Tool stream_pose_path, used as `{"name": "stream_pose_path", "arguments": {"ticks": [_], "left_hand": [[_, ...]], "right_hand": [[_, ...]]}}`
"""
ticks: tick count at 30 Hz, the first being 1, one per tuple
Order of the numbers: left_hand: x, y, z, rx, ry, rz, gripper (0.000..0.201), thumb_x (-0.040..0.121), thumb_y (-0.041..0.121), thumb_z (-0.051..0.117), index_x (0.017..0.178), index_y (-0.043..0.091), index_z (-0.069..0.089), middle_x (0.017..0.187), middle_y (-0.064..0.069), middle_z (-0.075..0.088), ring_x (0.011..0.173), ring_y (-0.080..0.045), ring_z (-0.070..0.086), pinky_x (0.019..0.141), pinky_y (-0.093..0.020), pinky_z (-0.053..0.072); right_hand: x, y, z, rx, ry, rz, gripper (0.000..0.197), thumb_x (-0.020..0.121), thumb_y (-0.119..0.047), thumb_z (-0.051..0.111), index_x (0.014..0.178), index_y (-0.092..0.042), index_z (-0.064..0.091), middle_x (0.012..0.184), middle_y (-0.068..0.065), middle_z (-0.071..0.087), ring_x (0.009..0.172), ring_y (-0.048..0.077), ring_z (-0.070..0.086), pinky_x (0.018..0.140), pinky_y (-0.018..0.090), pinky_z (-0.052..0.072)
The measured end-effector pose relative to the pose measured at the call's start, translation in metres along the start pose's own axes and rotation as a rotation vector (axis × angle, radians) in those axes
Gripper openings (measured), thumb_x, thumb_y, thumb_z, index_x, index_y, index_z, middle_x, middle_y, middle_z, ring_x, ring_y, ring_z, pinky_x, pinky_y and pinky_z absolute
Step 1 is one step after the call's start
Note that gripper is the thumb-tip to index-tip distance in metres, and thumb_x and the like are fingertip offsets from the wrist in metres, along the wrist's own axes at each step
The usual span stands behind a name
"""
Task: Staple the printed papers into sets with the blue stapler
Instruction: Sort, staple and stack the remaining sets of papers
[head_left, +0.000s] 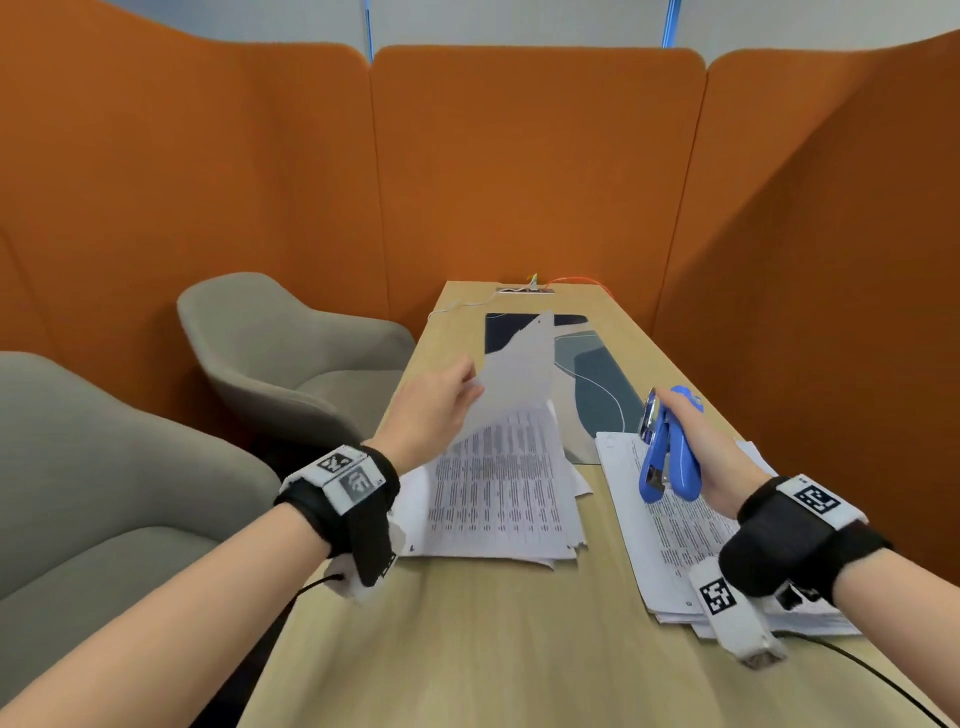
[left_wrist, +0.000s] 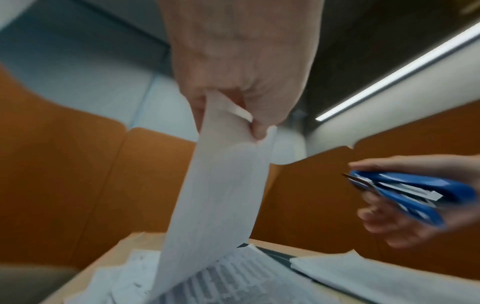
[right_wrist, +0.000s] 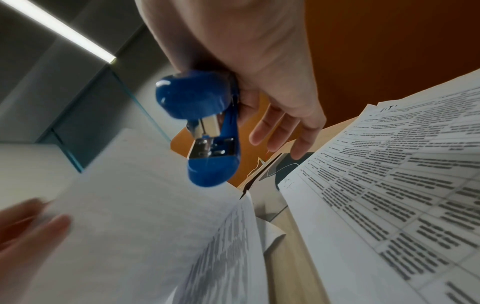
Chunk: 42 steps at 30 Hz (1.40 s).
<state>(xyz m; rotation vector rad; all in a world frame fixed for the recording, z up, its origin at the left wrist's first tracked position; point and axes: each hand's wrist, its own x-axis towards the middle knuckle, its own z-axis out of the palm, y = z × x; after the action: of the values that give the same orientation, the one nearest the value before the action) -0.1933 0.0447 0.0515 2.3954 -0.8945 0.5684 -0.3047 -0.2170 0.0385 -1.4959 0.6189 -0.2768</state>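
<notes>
Orange booth (head_left: 519, 156), wooden table (head_left: 493, 649): left hand (head_left: 426, 410) pinching lifted sheet (head_left: 514, 374); right hand (head_left: 711, 452) gripping stapler (head_left: 670, 457) above stack (head_left: 670, 530).

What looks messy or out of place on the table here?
The left paper pile is untidy: sheets fanned at different angles, with a ragged, curled near-right corner. The right pile is also fanned at its near edge. The stapler looks normal.

Bare forearms; each wrist wears a black strap (head_left: 343, 499) with white blocks bearing black square-code markers (head_left: 818, 500), thin black cables trailing.
</notes>
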Motion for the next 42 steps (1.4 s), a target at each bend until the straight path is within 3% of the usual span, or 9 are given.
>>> {"name": "stream_pose_path", "arguments": {"ticks": [9,13,19,24,27,30,33,38,42], "left_hand": [[-0.098,0.045,-0.011,0.067,-0.743,0.143,0.025,0.097,0.044,0.043,0.086,0.022,0.044,0.089,-0.002,0.062,0.078,-0.022,0.056,0.072,-0.037,0.047],[-0.097,0.034,-0.008,-0.200,-1.126,-0.147,0.074,0.088,0.071,0.017,0.131,0.023,0.052,0.140,0.005,0.048,0.124,-0.014,0.047,0.109,-0.034,0.028],[-0.102,-0.003,0.015,0.297,-1.189,-0.138,0.078,0.089,0.070,0.031,0.151,0.027,0.013,0.156,-0.007,0.020,0.140,-0.030,0.028,0.114,-0.048,0.026],[-0.087,0.015,0.004,0.176,-1.200,-0.068,0.049,0.097,0.046,0.043,0.140,0.023,0.046,0.135,0.000,0.054,0.122,-0.020,0.050,0.107,-0.037,0.038],[-0.064,-0.006,0.009,0.095,-0.967,-0.152,0.028,0.092,0.032,0.056,0.114,0.017,0.066,0.109,0.000,0.068,0.093,-0.014,0.060,0.088,-0.030,0.048],[-0.047,-0.044,0.020,0.222,-0.703,-0.304,0.039,0.092,0.021,0.054,0.130,0.017,0.049,0.132,-0.007,0.049,0.117,-0.025,0.049,0.096,-0.038,0.042],[-0.035,-0.067,0.025,0.071,-0.743,-0.458,0.048,0.098,0.019,0.044,0.144,0.015,0.033,0.144,-0.010,0.041,0.130,-0.027,0.042,0.105,-0.035,0.037],[-0.020,-0.073,0.025,-0.219,-0.720,-0.567,0.036,0.084,0.041,0.069,0.111,0.019,0.062,0.114,0.002,0.061,0.106,-0.017,0.057,0.094,-0.027,0.042],[-0.017,-0.073,0.024,-0.301,-0.922,-0.638,0.044,0.073,0.016,0.082,0.115,0.011,0.067,0.112,-0.006,0.071,0.104,-0.025,0.067,0.100,-0.040,0.049]], "right_hand": [[-0.008,-0.013,0.006,0.103,-0.053,-0.015,0.030,0.093,-0.049,0.051,0.083,-0.020,0.051,0.071,0.005,0.048,0.064,0.019,0.047,0.071,0.034,0.043],[-0.012,-0.009,0.010,0.088,-0.127,0.097,0.034,0.090,-0.052,0.053,0.086,-0.018,0.050,0.072,0.006,0.046,0.064,0.019,0.044,0.067,0.035,0.045],[-0.020,0.003,0.030,-0.051,-0.325,0.190,0.036,0.087,-0.050,0.058,0.081,-0.014,0.055,0.075,0.007,0.054,0.066,0.020,0.051,0.065,0.033,0.047],[-0.024,0.020,0.055,-0.168,-0.416,0.278,0.037,0.087,-0.052,0.057,0.080,-0.016,0.061,0.063,0.003,0.065,0.060,0.019,0.059,0.064,0.030,0.048],[-0.026,0.032,0.066,-0.155,-0.463,0.317,0.033,0.088,-0.049,0.059,0.092,-0.016,0.064,0.073,0.006,0.069,0.057,0.020,0.065,0.055,0.027,0.053],[-0.024,0.043,0.070,-0.096,-0.485,0.288,0.030,0.093,-0.039,0.057,0.104,-0.012,0.064,0.085,0.011,0.069,0.064,0.023,0.066,0.058,0.027,0.056],[-0.022,0.046,0.070,-0.111,-0.477,0.245,0.032,0.092,-0.039,0.058,0.102,-0.010,0.064,0.084,0.010,0.067,0.071,0.023,0.061,0.070,0.032,0.051],[-0.022,0.047,0.069,-0.134,-0.472,0.257,0.033,0.092,-0.040,0.056,0.101,-0.010,0.066,0.085,0.010,0.068,0.071,0.021,0.061,0.072,0.032,0.051],[-0.022,0.048,0.071,-0.138,-0.463,0.257,0.040,0.090,-0.044,0.059,0.111,-0.010,0.064,0.094,0.013,0.065,0.076,0.024,0.061,0.079,0.035,0.051]]}}
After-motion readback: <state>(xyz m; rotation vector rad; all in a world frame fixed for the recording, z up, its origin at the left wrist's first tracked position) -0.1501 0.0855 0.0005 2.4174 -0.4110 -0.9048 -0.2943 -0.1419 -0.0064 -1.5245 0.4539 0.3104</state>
